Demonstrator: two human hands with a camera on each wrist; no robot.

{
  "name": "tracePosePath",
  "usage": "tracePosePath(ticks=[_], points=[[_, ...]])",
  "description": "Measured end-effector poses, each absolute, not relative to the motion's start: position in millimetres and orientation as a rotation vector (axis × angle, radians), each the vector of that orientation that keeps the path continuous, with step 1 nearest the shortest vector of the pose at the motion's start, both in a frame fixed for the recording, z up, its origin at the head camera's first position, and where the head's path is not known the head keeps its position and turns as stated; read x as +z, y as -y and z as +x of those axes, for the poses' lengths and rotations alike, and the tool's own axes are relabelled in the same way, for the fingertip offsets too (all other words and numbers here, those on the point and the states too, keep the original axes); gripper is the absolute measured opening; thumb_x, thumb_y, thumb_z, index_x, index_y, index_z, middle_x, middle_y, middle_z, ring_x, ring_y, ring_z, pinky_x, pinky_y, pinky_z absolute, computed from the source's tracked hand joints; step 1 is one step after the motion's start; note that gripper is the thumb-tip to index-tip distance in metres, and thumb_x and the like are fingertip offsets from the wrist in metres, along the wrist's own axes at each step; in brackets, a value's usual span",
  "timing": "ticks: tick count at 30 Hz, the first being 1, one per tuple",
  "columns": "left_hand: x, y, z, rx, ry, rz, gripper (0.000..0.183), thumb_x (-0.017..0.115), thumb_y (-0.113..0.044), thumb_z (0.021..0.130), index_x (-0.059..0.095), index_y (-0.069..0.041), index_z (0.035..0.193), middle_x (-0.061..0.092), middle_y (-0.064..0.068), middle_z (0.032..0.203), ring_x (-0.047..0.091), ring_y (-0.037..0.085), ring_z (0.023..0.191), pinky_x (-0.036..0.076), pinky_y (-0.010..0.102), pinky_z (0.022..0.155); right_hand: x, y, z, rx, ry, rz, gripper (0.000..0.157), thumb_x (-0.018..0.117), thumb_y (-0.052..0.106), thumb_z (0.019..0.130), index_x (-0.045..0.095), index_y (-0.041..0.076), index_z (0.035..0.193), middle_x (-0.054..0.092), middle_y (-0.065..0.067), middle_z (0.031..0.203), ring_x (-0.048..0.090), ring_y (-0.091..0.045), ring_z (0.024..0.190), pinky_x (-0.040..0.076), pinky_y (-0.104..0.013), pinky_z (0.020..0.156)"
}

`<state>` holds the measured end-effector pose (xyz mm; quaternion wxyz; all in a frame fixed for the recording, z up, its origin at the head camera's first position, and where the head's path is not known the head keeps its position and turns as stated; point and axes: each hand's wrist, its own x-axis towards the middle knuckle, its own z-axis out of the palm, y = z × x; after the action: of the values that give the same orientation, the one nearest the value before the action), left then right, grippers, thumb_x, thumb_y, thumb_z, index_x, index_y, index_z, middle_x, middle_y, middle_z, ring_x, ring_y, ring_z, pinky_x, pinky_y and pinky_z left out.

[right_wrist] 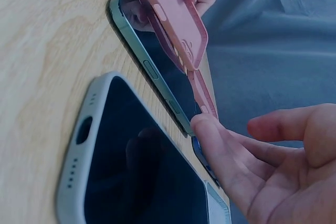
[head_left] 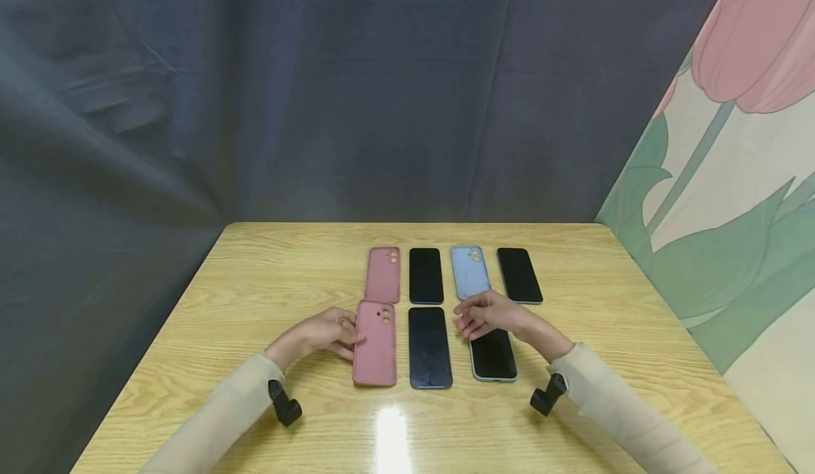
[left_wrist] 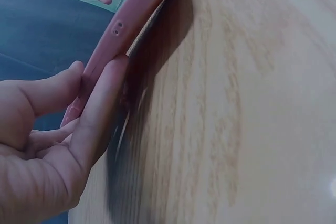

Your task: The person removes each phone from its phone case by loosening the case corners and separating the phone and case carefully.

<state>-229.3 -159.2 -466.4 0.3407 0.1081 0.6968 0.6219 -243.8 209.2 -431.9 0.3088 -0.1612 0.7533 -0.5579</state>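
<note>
My left hand (head_left: 330, 332) pinches a pink phone case (head_left: 376, 350) by its left edge, thumb on the inside. In the left wrist view the case (left_wrist: 118, 30) is tilted, raised off the table over its own shadow. To its right lies a dark-screened phone (head_left: 429, 350), whose greenish side (right_wrist: 137, 51) shows in the right wrist view. My right hand (head_left: 490, 313) hovers, fingers loosely extended and holding nothing, over the top end of a phone in a pale case (head_left: 494, 358). That hand hides this phone's upper part and comes close to a light blue case (head_left: 470, 273).
Behind, in the far row, are another pink case (head_left: 383, 274), a dark phone (head_left: 426, 276) and, at the right end, a second dark phone (head_left: 519, 276). They lie on a wooden table (head_left: 267, 269). A dark curtain (head_left: 382, 106) hangs behind.
</note>
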Motion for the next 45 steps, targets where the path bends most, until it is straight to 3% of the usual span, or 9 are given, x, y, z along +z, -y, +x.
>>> tracePosePath(ticks=[5,11,17,27,34,45], points=[[-466.9,158.0,-227.7,1.616,-1.811,0.314,0.027,0.058,0.001,0.097,0.05,0.017,0.117,0.065,0.017,0.096,0.069,0.029,0.09,0.057,0.041,0.083,-432.5,-209.3,-244.1,-1.477,-1.986,-0.425,0.034,0.04,-0.001,0.102,0.044,-0.024,0.127,0.066,-0.029,0.103,0.069,-0.023,0.084,0.059,-0.038,0.079],[-465.0,157.1,-226.2,1.543,-1.882,0.324,0.028,0.06,-0.005,0.098,0.051,0.015,0.117,0.067,0.017,0.09,0.068,0.024,0.076,0.06,0.041,0.075,-432.8,-208.8,-243.6,-1.472,-1.985,-0.409,0.034,0.04,0.0,0.103,0.044,-0.023,0.128,0.067,-0.028,0.103,0.069,-0.022,0.084,0.059,-0.038,0.08],[-464.9,158.3,-227.2,1.49,-1.933,0.292,0.022,0.049,-0.009,0.104,0.055,0.011,0.111,0.066,0.017,0.086,0.067,0.02,0.067,0.06,0.039,0.069,-431.8,-208.8,-242.3,-1.477,-1.985,-0.424,0.035,0.04,0.001,0.103,0.044,-0.022,0.129,0.067,-0.028,0.102,0.069,-0.024,0.085,0.059,-0.039,0.08],[-463.5,159.1,-227.6,1.434,-2.024,0.291,0.017,0.057,-0.007,0.101,0.059,0.01,0.1,0.064,0.015,0.081,0.065,0.017,0.062,0.06,0.035,0.063,-431.9,-208.4,-241.4,-1.483,-1.973,-0.43,0.034,0.04,0.001,0.104,0.043,-0.021,0.13,0.066,-0.029,0.103,0.069,-0.023,0.086,0.059,-0.04,0.08],[-465.2,157.5,-227.2,1.459,-2.048,0.271,0.015,0.058,-0.005,0.099,0.055,0.01,0.101,0.065,0.014,0.076,0.064,0.016,0.059,0.06,0.033,0.059,-431.5,-208.6,-241.0,-1.479,-1.977,-0.432,0.034,0.04,0.001,0.104,0.043,-0.021,0.129,0.066,-0.028,0.103,0.069,-0.023,0.085,0.059,-0.04,0.08],[-468.2,158.0,-232.2,1.484,-2.084,0.238,0.016,0.05,-0.009,0.103,0.054,0.006,0.099,0.063,0.009,0.073,0.059,0.012,0.056,0.055,0.025,0.053,-430.5,-214.2,-244.5,-1.475,-2.02,-0.422,0.035,0.042,0.001,0.103,0.044,-0.02,0.13,0.065,-0.032,0.103,0.069,-0.024,0.083,0.059,-0.039,0.078]])
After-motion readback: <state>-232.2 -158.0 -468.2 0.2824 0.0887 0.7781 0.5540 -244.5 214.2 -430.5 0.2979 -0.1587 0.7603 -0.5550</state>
